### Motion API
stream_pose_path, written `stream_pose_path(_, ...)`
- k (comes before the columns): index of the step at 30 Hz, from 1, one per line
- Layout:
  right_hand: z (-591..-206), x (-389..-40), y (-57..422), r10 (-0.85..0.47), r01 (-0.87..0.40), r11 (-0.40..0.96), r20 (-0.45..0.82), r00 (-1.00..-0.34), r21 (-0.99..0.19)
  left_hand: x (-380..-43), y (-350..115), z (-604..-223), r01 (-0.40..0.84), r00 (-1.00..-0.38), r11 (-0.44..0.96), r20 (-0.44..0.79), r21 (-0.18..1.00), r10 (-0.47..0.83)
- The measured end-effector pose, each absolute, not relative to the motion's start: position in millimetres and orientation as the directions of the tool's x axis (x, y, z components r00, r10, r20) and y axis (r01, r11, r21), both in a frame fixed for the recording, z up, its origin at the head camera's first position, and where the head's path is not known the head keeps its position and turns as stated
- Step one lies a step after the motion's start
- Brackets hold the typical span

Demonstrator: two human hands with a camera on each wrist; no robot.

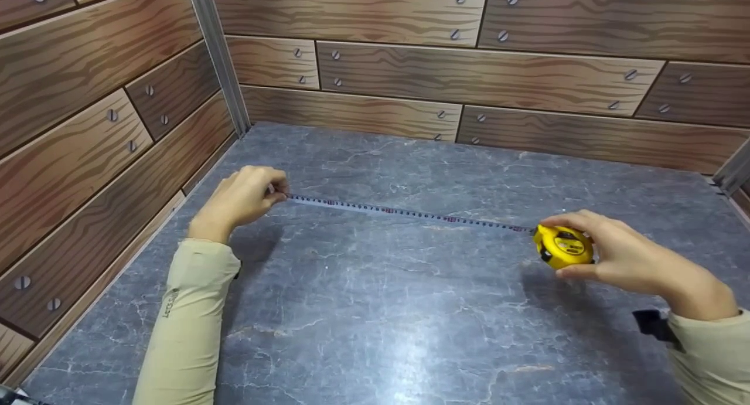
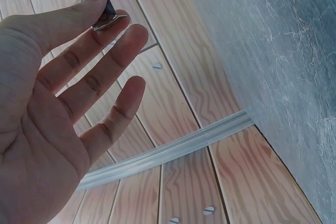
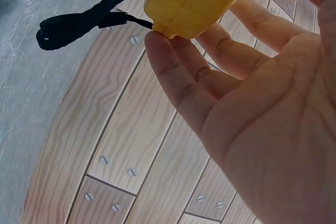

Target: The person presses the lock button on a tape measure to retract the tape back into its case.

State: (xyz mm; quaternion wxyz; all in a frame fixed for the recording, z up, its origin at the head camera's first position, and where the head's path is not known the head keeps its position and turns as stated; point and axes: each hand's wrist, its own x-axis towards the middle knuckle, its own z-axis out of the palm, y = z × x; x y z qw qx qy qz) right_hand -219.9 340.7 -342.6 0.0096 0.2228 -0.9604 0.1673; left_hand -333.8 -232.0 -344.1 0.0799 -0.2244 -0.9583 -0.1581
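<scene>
A yellow tape measure (image 1: 563,247) with black parts is gripped by my right hand (image 1: 633,255), thumb on the near side and fingers on the far side. Its blade (image 1: 404,211) runs out straight to the left above the tabletop. At the far end, my left hand (image 1: 237,197) pinches the tip of the blade. In the left wrist view the thumb presses the blade's end (image 2: 102,11) against the index finger, close to the metal hook, while the other fingers spread loosely. From the case hangs a black wrist strap (image 3: 79,27), seen in the right wrist view.
Both hands are above a grey marbled tabletop (image 1: 351,311). Wood-print panels (image 1: 398,71) with printed screws stand at the back and on the left. A metal corner post (image 1: 220,59) joins them, and another metal post (image 1: 735,170) stands at the right.
</scene>
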Motion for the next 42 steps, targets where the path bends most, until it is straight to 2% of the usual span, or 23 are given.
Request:
stream_pose_path(23,-343.2,-221.0,340.0,-0.421,-0.421,0.840,0.076,-0.904,-0.342,-331.7,-214.7,-345.6,0.486,-0.871,0.840,0.212,0.240,0.443)
stream_pose_path(31,-345.6,-220.9,340.5,-0.428,-0.445,0.842,0.125,-0.895,-0.304,-330.7,-209.9,-345.7,0.509,-0.857,0.829,0.223,0.230,0.465)
stream_pose_path(42,-344.6,-221.4,338.5,-0.424,-0.425,0.839,0.082,-0.902,-0.340,-330.7,-204.1,-347.3,0.524,-0.850,0.816,0.202,0.244,0.486)
